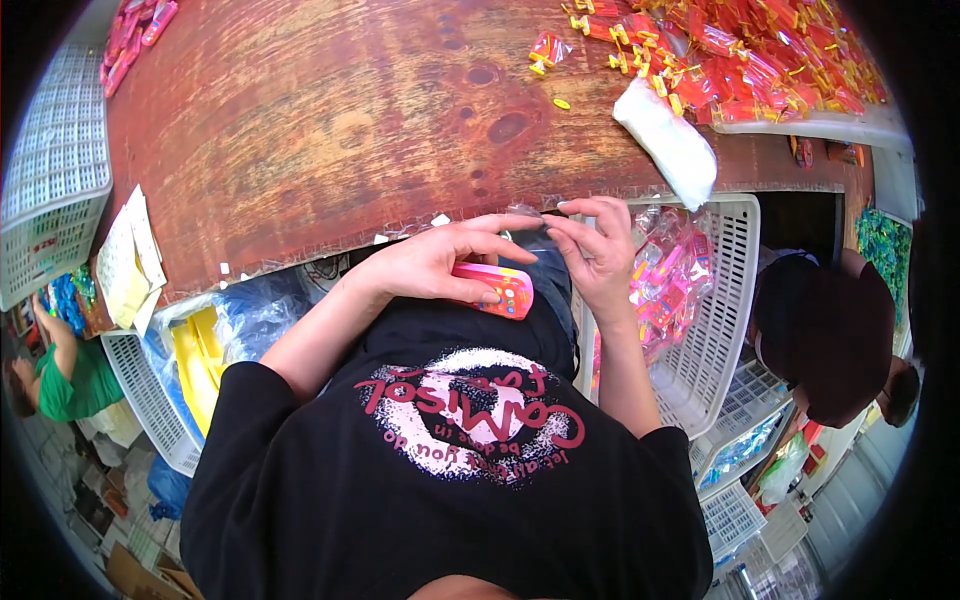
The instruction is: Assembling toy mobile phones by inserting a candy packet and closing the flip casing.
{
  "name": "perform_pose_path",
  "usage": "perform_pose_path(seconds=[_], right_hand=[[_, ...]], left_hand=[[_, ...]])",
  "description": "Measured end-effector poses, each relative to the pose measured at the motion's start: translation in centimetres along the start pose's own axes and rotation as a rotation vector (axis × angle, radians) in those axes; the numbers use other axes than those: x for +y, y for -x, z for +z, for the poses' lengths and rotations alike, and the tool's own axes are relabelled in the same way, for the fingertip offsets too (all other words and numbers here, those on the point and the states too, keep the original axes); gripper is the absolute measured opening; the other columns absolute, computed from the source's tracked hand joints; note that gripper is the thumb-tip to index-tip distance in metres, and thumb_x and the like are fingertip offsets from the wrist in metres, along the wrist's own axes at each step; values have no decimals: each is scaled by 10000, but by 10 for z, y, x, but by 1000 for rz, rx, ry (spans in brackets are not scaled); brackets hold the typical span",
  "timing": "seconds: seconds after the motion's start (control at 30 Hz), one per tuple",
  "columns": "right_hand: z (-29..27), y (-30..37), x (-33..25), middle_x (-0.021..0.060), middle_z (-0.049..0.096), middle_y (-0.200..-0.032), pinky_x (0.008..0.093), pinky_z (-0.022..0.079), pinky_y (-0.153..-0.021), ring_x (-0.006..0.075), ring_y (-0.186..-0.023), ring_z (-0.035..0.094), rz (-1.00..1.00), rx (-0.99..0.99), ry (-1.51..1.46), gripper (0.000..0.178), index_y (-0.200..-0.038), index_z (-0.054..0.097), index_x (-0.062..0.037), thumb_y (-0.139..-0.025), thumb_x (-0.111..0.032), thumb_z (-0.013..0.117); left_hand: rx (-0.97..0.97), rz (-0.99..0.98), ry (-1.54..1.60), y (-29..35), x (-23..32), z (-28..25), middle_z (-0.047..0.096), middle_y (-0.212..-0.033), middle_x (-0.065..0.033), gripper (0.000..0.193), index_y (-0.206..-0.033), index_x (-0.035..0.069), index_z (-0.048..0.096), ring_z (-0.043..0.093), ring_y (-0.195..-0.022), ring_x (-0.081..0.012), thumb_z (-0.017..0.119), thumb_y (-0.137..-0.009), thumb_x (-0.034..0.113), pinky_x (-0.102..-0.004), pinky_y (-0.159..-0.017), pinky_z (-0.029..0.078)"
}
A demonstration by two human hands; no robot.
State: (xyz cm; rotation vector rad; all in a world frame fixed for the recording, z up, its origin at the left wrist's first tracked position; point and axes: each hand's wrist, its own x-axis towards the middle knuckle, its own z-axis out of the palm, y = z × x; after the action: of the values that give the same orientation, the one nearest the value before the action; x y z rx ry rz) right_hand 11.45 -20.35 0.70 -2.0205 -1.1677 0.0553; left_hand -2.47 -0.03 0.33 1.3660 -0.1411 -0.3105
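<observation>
My left hand (440, 258) is closed round a pink toy phone (514, 294) with an orange-red face and small coloured buttons, held close to my body below the table edge. Its forefinger reaches out to the right, toward the other hand. My right hand (600, 262) pinches a thin piece of clear plastic (527, 211), which looks like a small bag, between thumb and fingertips at the table's edge. Just beyond my right wrist, a white basket (728, 290) holds several pink toys in clear bags (668, 275).
On the worn wooden table (330, 130) are a white cloth roll (668, 140) and a heap of red-and-yellow packets (740, 60). Pink pieces (135, 40) lie far left, near a white crate (55, 170). Yellow pieces (198, 350) fill a basket at left. Other people (825, 330) work at both sides.
</observation>
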Motion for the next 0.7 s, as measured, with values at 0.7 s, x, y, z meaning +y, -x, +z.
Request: perform_pose_path(seconds=[0.7], right_hand=[[-6,4,10,71,623,-1038,322,416,-880,204,-1003,520,82,6,-263,127,-950,745,-59,-839,-100,698]], left_hand=[[478,53,-330,-2,6,-22,579,-1235,-94,256,-1099,14,650,549,-1131,-192,673,-865,115,-322,-965,428]])
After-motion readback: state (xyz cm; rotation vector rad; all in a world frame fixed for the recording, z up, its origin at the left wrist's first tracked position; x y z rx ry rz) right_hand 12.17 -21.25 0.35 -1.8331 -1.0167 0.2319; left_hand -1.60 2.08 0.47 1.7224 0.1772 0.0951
